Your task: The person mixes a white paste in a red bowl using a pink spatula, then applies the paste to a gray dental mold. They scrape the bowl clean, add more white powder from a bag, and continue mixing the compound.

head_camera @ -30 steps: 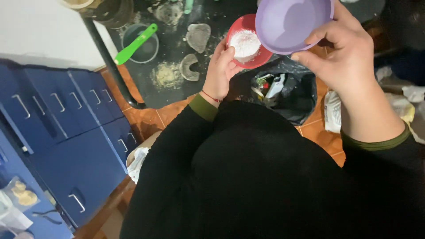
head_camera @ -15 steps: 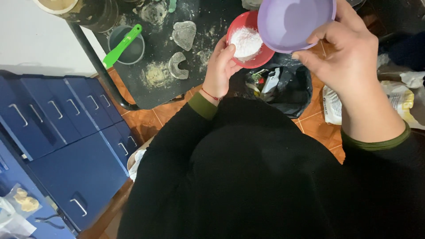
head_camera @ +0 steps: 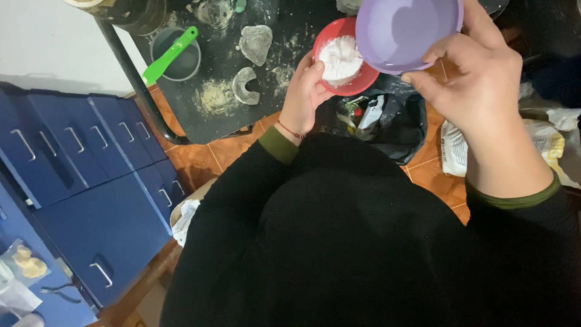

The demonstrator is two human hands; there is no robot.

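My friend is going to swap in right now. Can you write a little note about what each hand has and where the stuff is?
Left hand: holds the red bowl with a heap of white powder, at the edge of the black table.
Right hand: holds the purple bowl, tilted above the red one; its inside looks empty.
Done: the powder sits in the red bowl.
Left: both bowls are in hand, not set down.
Nearby: a green spatula in a grey cup, grey moulded pieces on the table.

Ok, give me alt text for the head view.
The left hand holds a red bowl of white powder while the right hand tilts an empty purple bowl above it, over a dusty black table.
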